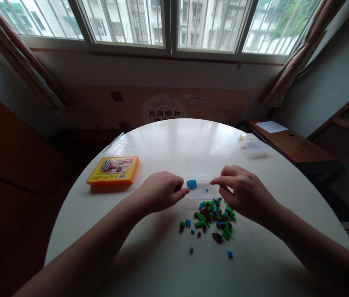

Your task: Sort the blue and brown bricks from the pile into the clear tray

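Note:
On the round white table, a clear plastic box (201,167) lies with its lid side folded back. A flat blue piece made of small bricks (192,184) sits at its left side, with a tiny blue brick (207,190) to the right. My left hand (164,190) is beside the blue piece, fingers curled and thumb tip close to its lower left; I cannot tell if they touch. My right hand (241,189) hovers at the box's right side, index finger stretched toward the tiny brick, holding nothing I can see. Below lies a pile of green, brown and blue bricks (214,214).
An orange and yellow box (112,170) stands on the table's left, with clear plastic packaging (119,144) behind it. Clear plastic containers (252,146) are at the far right edge. Loose blue bricks (230,254) lie near me. A wooden desk (298,144) is beyond the table.

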`<action>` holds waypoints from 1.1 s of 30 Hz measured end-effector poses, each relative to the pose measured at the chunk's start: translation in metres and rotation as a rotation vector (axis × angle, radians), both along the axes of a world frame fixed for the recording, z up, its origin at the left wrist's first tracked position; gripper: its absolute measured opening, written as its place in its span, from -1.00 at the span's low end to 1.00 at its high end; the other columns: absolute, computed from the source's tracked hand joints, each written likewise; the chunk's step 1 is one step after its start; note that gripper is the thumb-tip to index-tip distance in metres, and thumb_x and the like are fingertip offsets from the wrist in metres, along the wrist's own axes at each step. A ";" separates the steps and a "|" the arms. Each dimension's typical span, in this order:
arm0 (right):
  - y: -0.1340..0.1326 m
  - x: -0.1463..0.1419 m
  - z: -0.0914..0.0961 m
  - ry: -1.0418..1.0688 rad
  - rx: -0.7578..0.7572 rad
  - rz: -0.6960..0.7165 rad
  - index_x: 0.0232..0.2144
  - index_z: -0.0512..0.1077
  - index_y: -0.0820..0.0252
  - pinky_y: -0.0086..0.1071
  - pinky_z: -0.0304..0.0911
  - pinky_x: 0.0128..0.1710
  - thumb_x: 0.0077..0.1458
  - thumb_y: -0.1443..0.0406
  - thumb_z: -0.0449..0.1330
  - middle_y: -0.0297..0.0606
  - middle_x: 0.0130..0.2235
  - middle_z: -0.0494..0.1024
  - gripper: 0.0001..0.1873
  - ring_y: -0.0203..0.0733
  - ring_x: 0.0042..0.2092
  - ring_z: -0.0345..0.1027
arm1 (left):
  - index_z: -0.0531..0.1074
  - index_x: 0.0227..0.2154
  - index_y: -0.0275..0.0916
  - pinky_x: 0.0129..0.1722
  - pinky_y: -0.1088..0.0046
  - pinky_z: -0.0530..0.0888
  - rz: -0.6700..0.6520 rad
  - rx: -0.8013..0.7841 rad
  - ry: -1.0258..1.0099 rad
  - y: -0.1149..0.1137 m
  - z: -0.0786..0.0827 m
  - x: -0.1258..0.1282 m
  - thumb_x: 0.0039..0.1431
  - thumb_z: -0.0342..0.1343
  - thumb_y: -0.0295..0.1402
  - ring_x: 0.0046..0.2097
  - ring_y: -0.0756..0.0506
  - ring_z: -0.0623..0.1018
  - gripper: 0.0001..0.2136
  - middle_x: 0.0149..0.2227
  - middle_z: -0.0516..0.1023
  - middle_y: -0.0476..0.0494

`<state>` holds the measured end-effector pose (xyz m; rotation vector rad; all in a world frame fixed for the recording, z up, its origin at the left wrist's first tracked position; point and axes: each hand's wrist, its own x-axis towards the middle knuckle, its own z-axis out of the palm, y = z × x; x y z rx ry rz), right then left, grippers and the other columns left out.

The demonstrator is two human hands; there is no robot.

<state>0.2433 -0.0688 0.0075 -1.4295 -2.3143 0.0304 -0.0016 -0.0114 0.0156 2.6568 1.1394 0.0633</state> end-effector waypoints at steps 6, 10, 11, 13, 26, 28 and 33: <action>0.013 0.007 -0.014 -0.033 -0.085 0.041 -0.24 0.62 0.07 -0.28 0.22 -0.25 0.10 0.43 0.12 -0.23 -0.34 0.48 -0.70 -0.18 -0.28 0.32 | 0.47 -0.38 -0.17 -0.44 0.43 0.25 0.083 -0.063 -0.050 0.002 -0.015 0.007 0.25 -0.02 -0.07 -0.37 -0.09 0.45 -0.69 -0.34 0.56 -0.10; 0.012 0.001 -0.017 -0.049 -0.124 0.058 -0.25 0.62 0.04 -0.27 0.22 -0.23 0.10 0.42 0.14 -0.25 -0.35 0.48 -0.71 -0.18 -0.29 0.31 | 0.48 -0.31 -0.14 -0.40 0.42 0.31 0.129 -0.117 -0.058 0.003 -0.019 0.008 0.23 -0.02 -0.02 -0.33 -0.13 0.49 -0.68 -0.30 0.58 -0.09; 0.011 0.000 -0.017 -0.052 -0.132 0.060 -0.26 0.62 0.04 -0.26 0.22 -0.23 0.10 0.43 0.14 -0.25 -0.35 0.48 -0.71 -0.18 -0.29 0.31 | 0.48 -0.31 -0.14 -0.40 0.41 0.31 0.134 -0.128 -0.056 0.004 -0.019 0.008 0.23 -0.02 -0.01 -0.33 -0.13 0.50 -0.67 -0.30 0.59 -0.09; 0.012 -0.002 -0.018 -0.052 -0.143 0.060 -0.27 0.62 0.05 -0.26 0.22 -0.22 0.10 0.43 0.14 -0.25 -0.36 0.49 -0.71 -0.18 -0.28 0.31 | 0.49 -0.32 -0.14 -0.41 0.41 0.31 0.129 -0.138 -0.055 0.004 -0.020 0.007 0.22 -0.02 -0.01 -0.33 -0.12 0.50 -0.66 -0.30 0.59 -0.10; 0.019 -0.019 -0.024 0.050 -0.096 0.109 -0.19 0.61 0.08 -0.25 0.20 -0.23 0.08 0.46 0.13 -0.25 -0.36 0.45 -0.66 -0.17 -0.30 0.26 | 0.48 -0.32 -0.14 -0.40 0.40 0.32 0.116 -0.129 -0.067 0.003 -0.017 0.008 0.24 -0.03 -0.04 -0.34 -0.12 0.52 -0.69 -0.31 0.59 -0.08; 0.019 -0.017 -0.025 0.063 -0.083 0.101 -0.19 0.61 0.09 -0.26 0.20 -0.23 0.08 0.46 0.12 -0.24 -0.35 0.46 -0.66 -0.18 -0.30 0.26 | 0.48 -0.31 -0.15 -0.38 0.39 0.33 0.122 -0.134 -0.063 0.003 -0.017 0.008 0.24 -0.02 -0.05 -0.35 -0.11 0.51 -0.69 -0.30 0.60 -0.09; 0.019 -0.015 -0.027 0.068 -0.094 0.099 -0.22 0.62 0.06 -0.26 0.20 -0.24 0.08 0.45 0.12 -0.25 -0.37 0.46 -0.66 -0.17 -0.30 0.26 | 0.48 -0.32 -0.14 -0.40 0.40 0.32 0.124 -0.133 -0.071 0.003 -0.019 0.007 0.23 -0.02 -0.05 -0.36 -0.11 0.51 -0.70 -0.32 0.60 -0.08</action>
